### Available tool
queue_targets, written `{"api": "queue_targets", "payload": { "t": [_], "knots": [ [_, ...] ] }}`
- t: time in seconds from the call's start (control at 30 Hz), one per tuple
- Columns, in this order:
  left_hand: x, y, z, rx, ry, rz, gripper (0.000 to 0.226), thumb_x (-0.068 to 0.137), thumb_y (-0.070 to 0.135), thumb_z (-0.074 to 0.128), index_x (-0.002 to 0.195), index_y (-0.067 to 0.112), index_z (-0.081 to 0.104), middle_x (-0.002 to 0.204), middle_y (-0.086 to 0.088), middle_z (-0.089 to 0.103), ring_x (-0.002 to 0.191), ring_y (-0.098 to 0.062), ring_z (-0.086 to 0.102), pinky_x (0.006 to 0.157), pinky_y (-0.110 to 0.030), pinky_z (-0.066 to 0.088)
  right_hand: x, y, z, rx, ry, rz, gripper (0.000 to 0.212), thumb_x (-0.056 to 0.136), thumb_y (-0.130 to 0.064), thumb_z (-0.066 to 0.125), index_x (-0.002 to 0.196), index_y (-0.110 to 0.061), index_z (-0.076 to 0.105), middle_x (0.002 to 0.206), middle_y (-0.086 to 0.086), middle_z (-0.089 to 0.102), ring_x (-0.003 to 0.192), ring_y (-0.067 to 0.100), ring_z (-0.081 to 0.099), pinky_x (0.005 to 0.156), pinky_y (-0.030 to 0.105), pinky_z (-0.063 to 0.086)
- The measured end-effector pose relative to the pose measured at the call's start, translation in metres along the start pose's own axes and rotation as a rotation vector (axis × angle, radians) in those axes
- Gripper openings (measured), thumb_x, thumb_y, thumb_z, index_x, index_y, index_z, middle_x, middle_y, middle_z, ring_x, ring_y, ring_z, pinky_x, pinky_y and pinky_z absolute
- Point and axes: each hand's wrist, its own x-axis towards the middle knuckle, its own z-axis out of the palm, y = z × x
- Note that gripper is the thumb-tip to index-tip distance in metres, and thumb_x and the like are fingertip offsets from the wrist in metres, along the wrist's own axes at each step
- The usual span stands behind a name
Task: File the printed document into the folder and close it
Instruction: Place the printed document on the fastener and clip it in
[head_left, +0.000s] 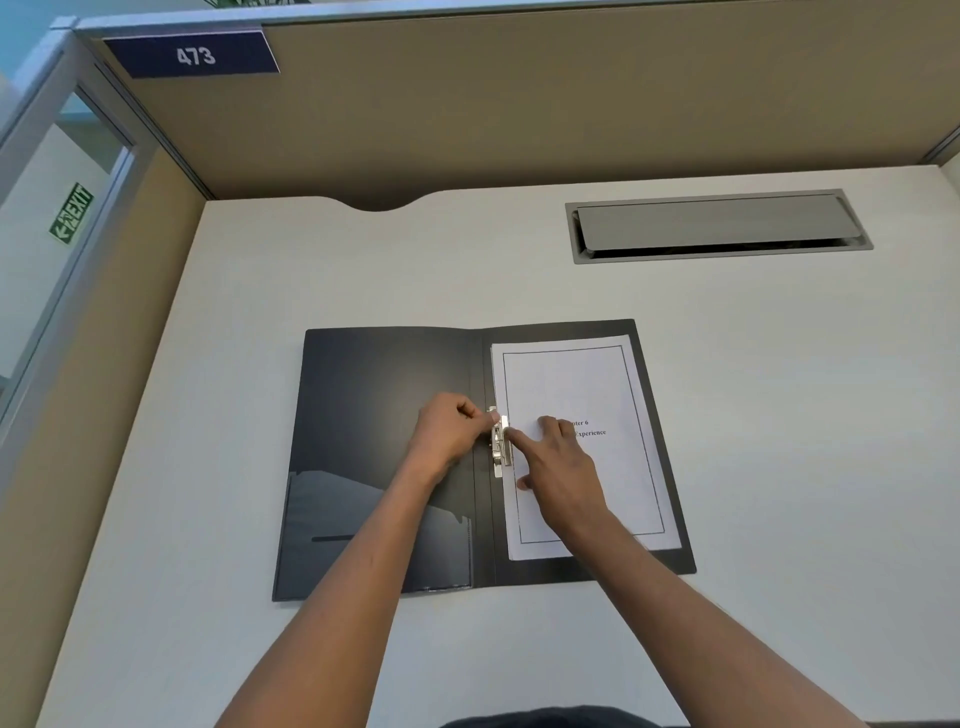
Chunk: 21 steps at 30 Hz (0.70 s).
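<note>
A black folder (384, 374) lies open flat on the white desk, its left flap bearing a clear pocket at the bottom. The printed document (571, 384), a white stack with a bordered title page, rests on the right flap. A silver metal clip (501, 447) sits by the spine, over the paper's left edge. My left hand (449, 434) pinches the clip's upper end with fingers closed. My right hand (558, 462) lies flat on the paper, its index finger touching the clip and covering part of the title.
The white desk (260, 291) is bounded by tan cubicle partitions at the back and left. A grey cable hatch (719, 226) is set into the desk at the back right. A blue sign reading 473 (192, 54) hangs on the partition.
</note>
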Motion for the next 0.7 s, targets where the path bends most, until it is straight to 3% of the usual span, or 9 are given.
{"api": "queue_targets", "payload": {
  "t": [0.13, 0.33, 0.4, 0.6, 0.7],
  "knots": [
    [-0.009, -0.005, -0.008, 0.017, -0.195, -0.14, 0.039, 0.08, 0.049, 0.083, 0.084, 0.012, 0.069, 0.083, -0.015, 0.073, 0.069, -0.019, 0.055, 0.056, -0.03, 0.046, 0.0, 0.0, 0.0, -0.017, -0.016, -0.01, 0.072, 0.086, -0.023, 0.079, 0.147, -0.034, 0.042, 0.139, 0.014, 0.048, 0.131, 0.032, 0.044, 0.086, 0.036, 0.056],
    [-0.024, -0.018, -0.013, -0.073, -0.26, -0.195, 0.045, 0.077, 0.052, 0.084, 0.094, 0.011, 0.076, 0.094, -0.017, 0.077, 0.073, -0.018, 0.057, 0.061, -0.028, 0.048, 0.001, 0.001, 0.0, -0.031, -0.028, -0.019, 0.071, 0.087, -0.024, 0.079, 0.147, -0.033, 0.041, 0.138, 0.014, 0.048, 0.13, 0.032, 0.044, 0.088, 0.036, 0.056],
    [-0.029, -0.023, -0.01, -0.094, -0.237, -0.199, 0.041, 0.078, 0.049, 0.083, 0.092, 0.011, 0.077, 0.096, -0.018, 0.077, 0.073, -0.018, 0.058, 0.06, -0.028, 0.047, 0.002, 0.002, 0.0, -0.041, -0.029, -0.024, 0.071, 0.087, -0.024, 0.078, 0.146, -0.032, 0.041, 0.137, 0.015, 0.048, 0.13, 0.032, 0.044, 0.085, 0.036, 0.056],
    [-0.038, -0.023, 0.005, -0.069, -0.121, -0.198, 0.035, 0.076, 0.044, 0.088, 0.077, 0.013, 0.072, 0.066, -0.001, 0.065, 0.059, -0.012, 0.055, 0.055, -0.028, 0.042, 0.004, 0.003, 0.003, -0.055, -0.039, -0.025, 0.072, 0.088, -0.027, 0.077, 0.149, -0.032, 0.039, 0.14, 0.015, 0.046, 0.132, 0.031, 0.043, 0.09, 0.035, 0.055],
    [-0.041, -0.021, 0.013, -0.048, -0.066, -0.186, 0.03, 0.077, 0.037, 0.088, 0.073, 0.013, 0.069, 0.067, -0.002, 0.064, 0.06, -0.013, 0.055, 0.054, -0.028, 0.042, 0.004, 0.003, 0.003, -0.06, -0.044, -0.028, 0.072, 0.088, -0.028, 0.077, 0.149, -0.032, 0.039, 0.14, 0.015, 0.046, 0.132, 0.031, 0.043, 0.09, 0.035, 0.056]
  ]
}}
